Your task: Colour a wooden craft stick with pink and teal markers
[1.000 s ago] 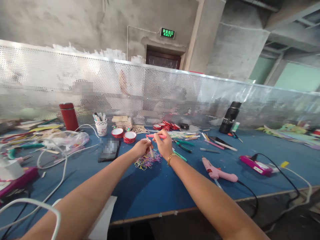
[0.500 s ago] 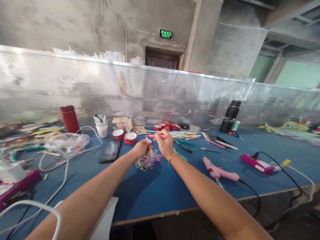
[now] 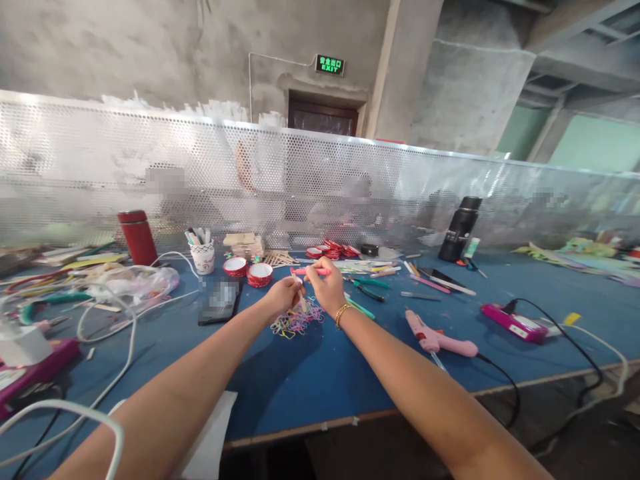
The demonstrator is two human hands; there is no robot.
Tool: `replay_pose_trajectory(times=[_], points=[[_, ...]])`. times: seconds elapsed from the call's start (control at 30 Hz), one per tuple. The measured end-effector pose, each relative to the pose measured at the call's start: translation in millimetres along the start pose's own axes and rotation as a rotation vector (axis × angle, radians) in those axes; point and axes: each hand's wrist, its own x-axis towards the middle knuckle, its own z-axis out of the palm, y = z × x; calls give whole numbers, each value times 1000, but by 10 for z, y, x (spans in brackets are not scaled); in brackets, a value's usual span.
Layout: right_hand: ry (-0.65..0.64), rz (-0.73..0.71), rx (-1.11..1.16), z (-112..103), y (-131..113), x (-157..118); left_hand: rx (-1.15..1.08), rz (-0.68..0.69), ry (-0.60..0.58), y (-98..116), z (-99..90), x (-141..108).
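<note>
My left hand [image 3: 285, 295] is closed on a small wooden stick [image 3: 303, 304], which points down over a loose pile of coloured rubber bands [image 3: 300, 319]. In my right hand [image 3: 324, 285] is a pink-red marker [image 3: 303, 271], held level with its tip toward the upper end of the stick. Both hands are close together. A gold bracelet [image 3: 341, 315] is round my right wrist. Whether the marker touches the stick is too small to tell.
Red-rimmed tape rolls [image 3: 260, 275], a phone [image 3: 220, 301] and a cup of pens [image 3: 203, 258] lie left of my hands. Pliers [image 3: 369, 291], a pink glue gun [image 3: 437, 339] and a magenta power strip [image 3: 513, 323] are to the right. A perforated metal screen stands behind.
The marker and my right hand have shifted slightly left over the top of the stick. My left hand stays nearly in place, and the whole view has moved a little.
</note>
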Motion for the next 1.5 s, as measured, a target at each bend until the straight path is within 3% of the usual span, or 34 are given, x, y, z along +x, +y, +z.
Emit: replay_pose_trajectory(times=[1.5], points=[[3, 3, -37, -3, -28, -16, -48, 11, 3, -41, -12, 30]])
